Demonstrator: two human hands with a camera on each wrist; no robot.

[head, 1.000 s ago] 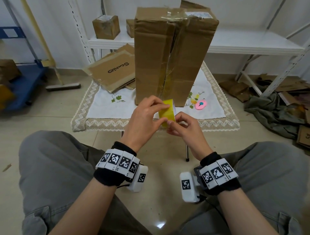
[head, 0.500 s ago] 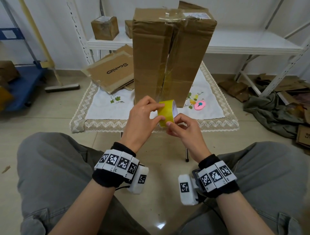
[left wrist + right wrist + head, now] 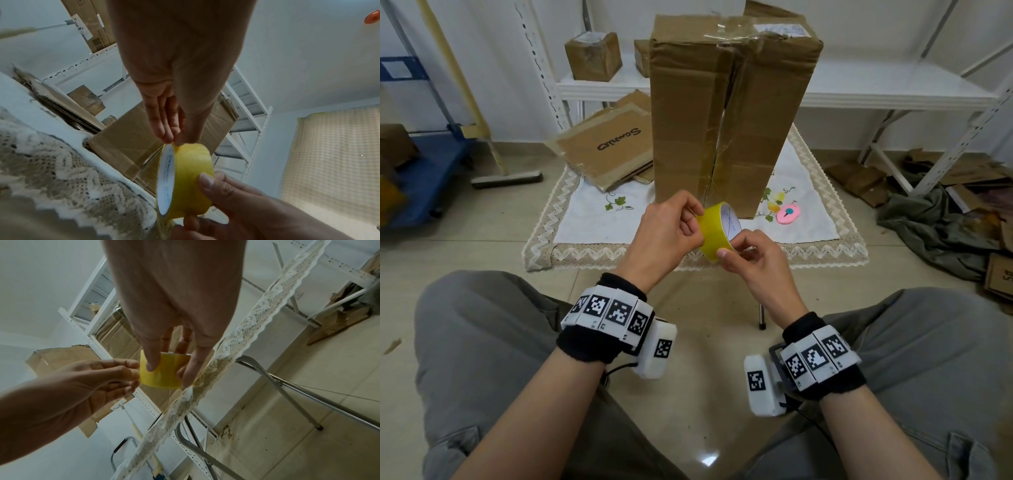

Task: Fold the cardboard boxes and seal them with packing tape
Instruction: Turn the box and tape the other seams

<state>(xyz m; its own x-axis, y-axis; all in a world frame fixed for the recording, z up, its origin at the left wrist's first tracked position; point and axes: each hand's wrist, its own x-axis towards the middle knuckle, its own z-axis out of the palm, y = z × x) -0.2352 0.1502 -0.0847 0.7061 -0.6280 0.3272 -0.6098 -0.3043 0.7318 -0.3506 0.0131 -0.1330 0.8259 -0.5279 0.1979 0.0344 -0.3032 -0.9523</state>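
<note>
A tall brown cardboard box point(image 3: 722, 113) stands upright on the low table, its front seam and top covered with clear tape. In front of it, above the table's near edge, both hands hold a yellow tape roll point(image 3: 717, 230) point(image 3: 185, 181) point(image 3: 162, 371). My right hand point(image 3: 748, 255) grips the roll, fingers through its core and thumb on the outside. My left hand point(image 3: 671, 229) pinches the tape's free end at the roll's upper rim, thumb against fingertips point(image 3: 170, 138).
Flattened cartons point(image 3: 609, 147) lie on the table's back left. A pink tape cutter point(image 3: 787, 214) sits on the embroidered cloth point(image 3: 585, 222) right of the box. White shelving point(image 3: 893, 92) with small boxes stands behind. Cardboard scraps and green cloth point(image 3: 935, 226) litter the floor at right.
The roll has been turned so its white core faces up and right. The left hand's fingers have closed from resting on the roll into a pinch at its rim.
</note>
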